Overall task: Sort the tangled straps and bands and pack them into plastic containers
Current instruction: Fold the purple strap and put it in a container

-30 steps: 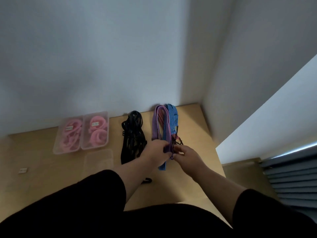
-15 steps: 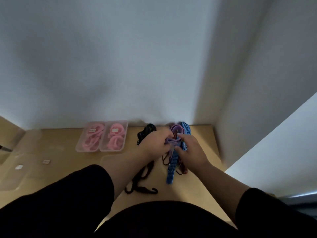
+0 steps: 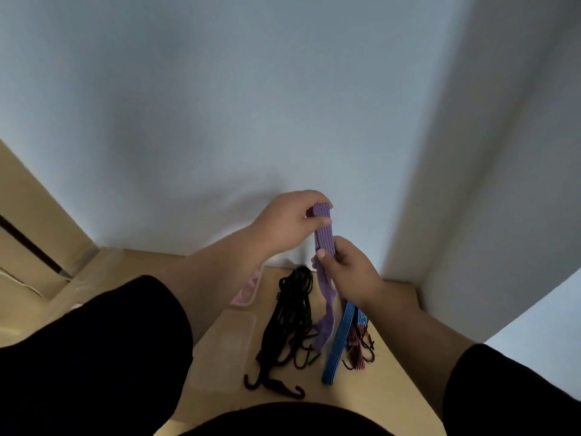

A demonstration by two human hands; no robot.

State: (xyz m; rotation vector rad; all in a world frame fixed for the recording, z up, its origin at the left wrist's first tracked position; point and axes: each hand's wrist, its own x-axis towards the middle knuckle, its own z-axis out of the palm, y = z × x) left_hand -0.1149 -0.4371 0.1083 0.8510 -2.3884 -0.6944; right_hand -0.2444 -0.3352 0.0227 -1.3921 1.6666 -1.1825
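Observation:
My left hand [image 3: 287,223] pinches the top of a red-and-blue striped strap [image 3: 323,231] raised above the wooden table [image 3: 399,369]. My right hand [image 3: 349,270] grips the same strap lower down. A purple band [image 3: 325,313] hangs from under my right hand. On the table lie a blue striped strap [image 3: 338,344], a red striped hooked cord [image 3: 356,347] and a bundle of black hooked cords [image 3: 289,319]. An empty clear container [image 3: 224,350] sits left of the black cords.
A clear container with pink bands [image 3: 248,292] shows partly behind my left forearm. White walls close the table at the back and right. More clear plastic lies at the far left [image 3: 91,269].
Both hands have risen from the table, lifting the red-and-blue strap up in front of the wall. The camera has tilted upward, so the pink containers are mostly hidden.

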